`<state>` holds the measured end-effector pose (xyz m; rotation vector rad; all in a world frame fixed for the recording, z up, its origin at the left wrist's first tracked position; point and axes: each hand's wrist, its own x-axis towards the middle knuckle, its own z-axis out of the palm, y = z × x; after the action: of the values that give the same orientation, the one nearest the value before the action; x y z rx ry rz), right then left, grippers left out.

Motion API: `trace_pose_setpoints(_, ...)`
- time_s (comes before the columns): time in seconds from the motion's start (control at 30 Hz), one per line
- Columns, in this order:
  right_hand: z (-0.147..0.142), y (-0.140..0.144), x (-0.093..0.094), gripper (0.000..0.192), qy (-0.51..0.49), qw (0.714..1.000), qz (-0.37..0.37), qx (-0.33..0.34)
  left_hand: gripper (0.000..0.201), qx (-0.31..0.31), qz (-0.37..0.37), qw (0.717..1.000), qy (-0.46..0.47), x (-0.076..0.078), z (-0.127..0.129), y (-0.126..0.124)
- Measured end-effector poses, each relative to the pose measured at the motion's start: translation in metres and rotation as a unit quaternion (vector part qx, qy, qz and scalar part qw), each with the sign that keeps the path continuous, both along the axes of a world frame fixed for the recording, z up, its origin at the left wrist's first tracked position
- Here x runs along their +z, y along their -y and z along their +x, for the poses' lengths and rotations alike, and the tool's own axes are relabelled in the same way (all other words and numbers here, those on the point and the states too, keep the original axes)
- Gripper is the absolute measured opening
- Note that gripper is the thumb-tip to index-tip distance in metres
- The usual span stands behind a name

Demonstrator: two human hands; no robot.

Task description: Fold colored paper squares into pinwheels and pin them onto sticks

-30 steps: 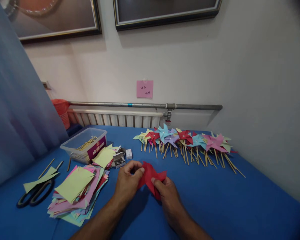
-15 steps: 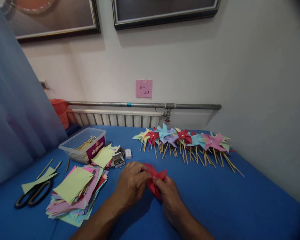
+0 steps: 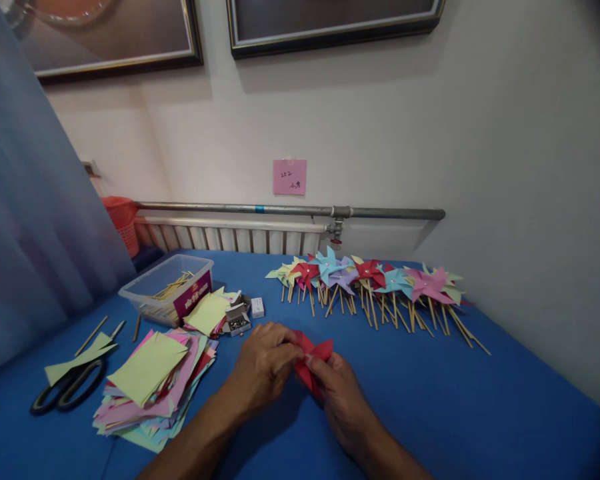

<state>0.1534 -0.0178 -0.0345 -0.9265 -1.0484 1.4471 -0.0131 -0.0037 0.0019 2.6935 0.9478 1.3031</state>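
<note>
over the near middle of the blue-covered table [image 3: 395, 407], the right hand [image 3: 337, 390] grasps a folded red paper pinwheel head [image 3: 315, 380] between thumb and fingers, while the left hand [image 3: 265, 360] has its fingertips bunched against the paper near the centre; whether they grip paper or a fastener cannot be told. step in hand, judged: securing the folded blades at the centre. next move probably calls for a firm right-hand hold and careful left-hand alignment, lest the folds spring open.
</note>
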Motion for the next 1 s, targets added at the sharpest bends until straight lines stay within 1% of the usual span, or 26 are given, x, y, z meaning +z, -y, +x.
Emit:
trace_pose_setpoints(0.1,-0.002,0.001,0.007,0.023,-0.072,0.997,-0.027,0.021,0.023,-0.003,-0.018,1.0,-0.014,0.002,-0.002,0.001)
trace_pose_setpoints(0.3,-0.001,0.004,0.017,0.028,-0.114,0.992,-0.046,0.023,0.028,-0.002,-0.039,0.999,-0.036,0.008,-0.005,0.004)
trace_pose_setpoints(0.43,0.0,0.005,0.019,0.032,-0.112,0.992,-0.051,0.016,0.027,0.014,-0.025,0.999,-0.041,0.008,-0.004,0.004)
trace_pose_setpoints(0.6,0.001,0.006,0.02,0.031,-0.098,0.994,-0.043,0.023,0.028,0.019,-0.003,0.998,-0.053,0.005,-0.004,0.003)
trace_pose_setpoints(0.73,0.002,0.003,0.013,0.029,-0.072,0.996,-0.046,0.007,0.03,0.027,-0.006,0.998,-0.058,0.004,-0.003,0.005)
trace_pose_setpoints(0.83,0.003,-0.003,0.005,0.027,-0.035,0.999,-0.039,-0.007,0.03,0.005,-0.053,0.998,-0.021,0.008,-0.002,0.008)
trace_pose_setpoints(0.9,0.005,-0.007,0.002,0.027,0.0,0.999,-0.036,-0.029,0.027,-0.009,-0.11,0.993,0.046,0.012,-0.002,0.009)
trace_pose_setpoints(0.97,0.008,-0.009,0.002,0.027,0.041,0.997,-0.03,-0.057,0.022,0.013,-0.175,0.976,0.133,0.015,-0.002,0.008)
trace_pose_setpoints(1.0,0.009,-0.009,0.002,0.028,0.063,0.995,-0.023,-0.068,0.021,0.037,-0.215,0.96,0.175,0.016,-0.001,0.007)
